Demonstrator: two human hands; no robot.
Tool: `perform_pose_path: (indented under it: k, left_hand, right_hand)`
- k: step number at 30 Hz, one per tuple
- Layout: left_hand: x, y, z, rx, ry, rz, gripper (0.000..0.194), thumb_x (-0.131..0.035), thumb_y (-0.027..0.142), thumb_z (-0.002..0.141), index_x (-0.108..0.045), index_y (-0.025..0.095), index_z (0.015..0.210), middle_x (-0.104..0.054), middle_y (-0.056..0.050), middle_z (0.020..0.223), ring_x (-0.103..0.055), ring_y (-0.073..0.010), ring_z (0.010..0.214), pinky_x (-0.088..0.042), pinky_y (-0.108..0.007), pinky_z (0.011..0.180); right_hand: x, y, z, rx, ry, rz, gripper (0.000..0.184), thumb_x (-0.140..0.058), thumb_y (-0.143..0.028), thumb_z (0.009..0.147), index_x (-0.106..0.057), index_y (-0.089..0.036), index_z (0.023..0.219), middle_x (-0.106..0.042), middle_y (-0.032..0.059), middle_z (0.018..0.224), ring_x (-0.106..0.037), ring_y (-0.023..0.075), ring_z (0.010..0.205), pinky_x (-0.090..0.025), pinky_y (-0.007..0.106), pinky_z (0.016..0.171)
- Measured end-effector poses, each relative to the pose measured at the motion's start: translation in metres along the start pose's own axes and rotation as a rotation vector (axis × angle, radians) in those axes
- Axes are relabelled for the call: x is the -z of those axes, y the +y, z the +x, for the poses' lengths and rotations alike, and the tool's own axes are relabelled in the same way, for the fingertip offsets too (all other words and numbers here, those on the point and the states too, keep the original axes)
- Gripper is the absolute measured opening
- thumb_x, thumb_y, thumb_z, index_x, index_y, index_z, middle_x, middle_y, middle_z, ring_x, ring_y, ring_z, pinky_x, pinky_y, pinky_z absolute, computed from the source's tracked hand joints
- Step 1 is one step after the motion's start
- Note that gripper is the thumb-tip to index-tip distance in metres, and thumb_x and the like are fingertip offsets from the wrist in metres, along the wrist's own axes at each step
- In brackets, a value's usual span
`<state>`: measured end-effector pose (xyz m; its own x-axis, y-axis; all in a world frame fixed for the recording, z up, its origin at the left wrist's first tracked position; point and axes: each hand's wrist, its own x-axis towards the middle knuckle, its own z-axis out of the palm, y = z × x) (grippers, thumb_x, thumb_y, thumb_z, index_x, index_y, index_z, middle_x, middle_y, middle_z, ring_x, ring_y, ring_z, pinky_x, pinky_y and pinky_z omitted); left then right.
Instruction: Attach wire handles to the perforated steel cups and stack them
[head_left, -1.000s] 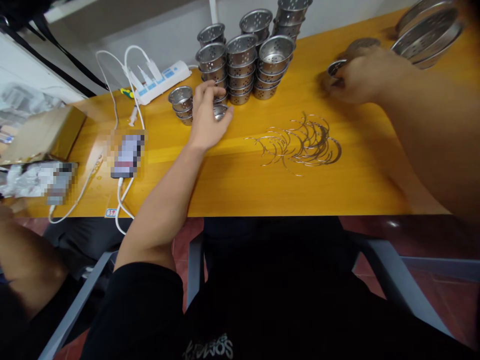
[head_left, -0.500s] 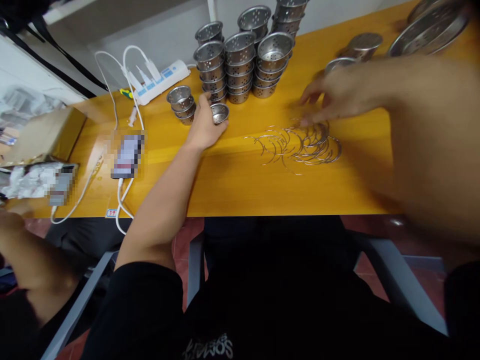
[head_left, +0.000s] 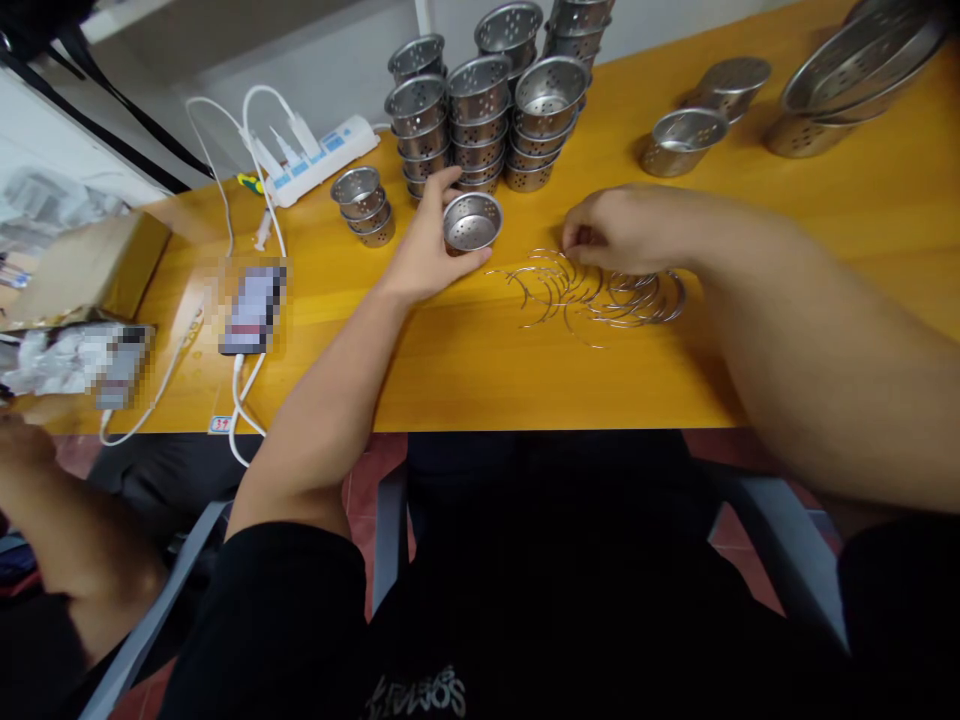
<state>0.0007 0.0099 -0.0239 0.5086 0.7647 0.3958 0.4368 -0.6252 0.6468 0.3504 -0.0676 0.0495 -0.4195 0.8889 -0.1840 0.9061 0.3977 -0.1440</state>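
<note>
My left hand (head_left: 424, 252) grips a small perforated metal cup (head_left: 471, 222) just above the yellow table (head_left: 465, 370), in front of the stacks of like cups (head_left: 484, 110). My right hand (head_left: 626, 230) rests on the far side of a heap of thin curved wire handles (head_left: 600, 292), its fingers pinched together at the wires. What the pinch holds is too small to make out.
A short stack of cups (head_left: 364, 205) stands left of my left hand. A power strip (head_left: 319, 160) with cables and a phone (head_left: 251, 310) lie at the left. Two cups (head_left: 679, 140) and large strainers (head_left: 855, 70) sit at the back right. Another person's arm (head_left: 67, 540) is at the lower left.
My left hand lifted one cup off the table and brought it right. My right hand came back from the cups at the far right and dropped onto the wire heap.
</note>
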Motion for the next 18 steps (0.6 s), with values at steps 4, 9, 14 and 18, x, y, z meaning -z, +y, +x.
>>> perform_pose_path:
  k: [4, 9, 14, 18]
  left_hand:
    - [-0.007, -0.005, 0.000, -0.078, -0.034, 0.008, 0.122, -0.108, 0.068, 0.098, -0.041, 0.031, 0.193, -0.060, -0.021, 0.195, -0.063, -0.0457, 0.186, -0.053, -0.060, 0.159]
    - [-0.008, -0.018, 0.002, -0.101, -0.034, -0.003, 0.115, -0.106, 0.078, 0.098, -0.050, 0.030, 0.187, -0.067, -0.020, 0.187, -0.069, -0.0449, 0.177, -0.053, -0.063, 0.158]
    - [-0.012, -0.012, 0.004, -0.116, -0.035, -0.113, 0.121, -0.106, 0.103, 0.084, -0.067, 0.025, 0.169, -0.081, -0.018, 0.164, -0.082, -0.0426, 0.156, -0.063, -0.067, 0.145]
    - [-0.017, 0.003, 0.001, -0.145, -0.132, -0.248, 0.129, -0.107, 0.111, 0.073, -0.072, 0.025, 0.163, -0.083, -0.015, 0.158, -0.087, -0.0402, 0.151, -0.069, -0.062, 0.138]
  right_hand:
    - [0.006, 0.002, -0.011, -0.037, 0.112, 0.032, 0.023, -0.068, -0.024, 0.127, -0.086, -0.021, 0.142, -0.094, 0.0219, 0.140, -0.088, 0.0365, 0.118, -0.061, 0.048, 0.099]
    - [0.009, 0.005, -0.017, -0.048, 0.354, 0.272, 0.016, -0.074, -0.027, 0.131, -0.085, -0.024, 0.142, -0.093, 0.0217, 0.144, -0.089, 0.0350, 0.127, -0.066, 0.051, 0.111]
    - [-0.010, 0.006, 0.001, -0.010, 0.568, 0.739, 0.018, -0.090, -0.044, 0.128, -0.085, -0.027, 0.126, -0.091, 0.0166, 0.122, -0.083, 0.0249, 0.094, -0.068, 0.046, 0.091]
    - [-0.025, -0.011, 0.019, 0.059, 0.664, 1.024, 0.060, -0.106, -0.083, 0.108, -0.077, -0.031, 0.116, -0.085, 0.0093, 0.101, -0.077, 0.0242, 0.077, -0.069, 0.048, 0.076]
